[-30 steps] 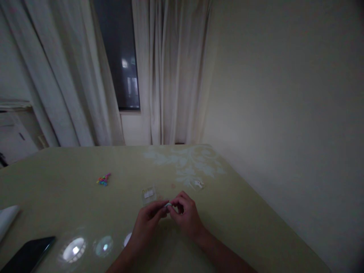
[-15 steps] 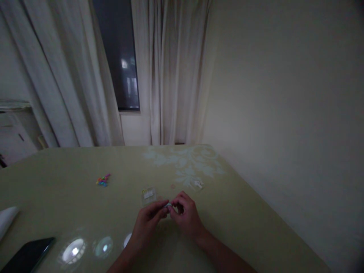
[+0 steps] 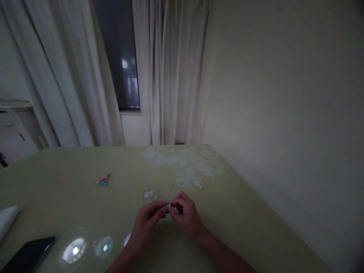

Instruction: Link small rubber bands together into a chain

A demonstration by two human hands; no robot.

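My left hand (image 3: 149, 219) and my right hand (image 3: 185, 214) meet above the table near the bottom centre. Between their fingertips is a small whitish piece (image 3: 168, 206), too small to name, pinched from both sides. Just beyond my left hand lies a clear plastic box (image 3: 149, 194) with a white label. A small clear packet (image 3: 199, 184) with something white in it rests beyond my right hand. Faint pinkish bits (image 3: 173, 186) are on the table between box and packet. Farther left sits a small pile of multicoloured pieces (image 3: 104, 180).
The greenish table (image 3: 71, 204) carries a black phone-like device (image 3: 28, 254) and a white object (image 3: 8, 220) at the left. Round light reflections (image 3: 74, 250) show on its surface. Curtains (image 3: 182, 76) and a dark window stand behind; a wall (image 3: 284, 94) borders the right side.
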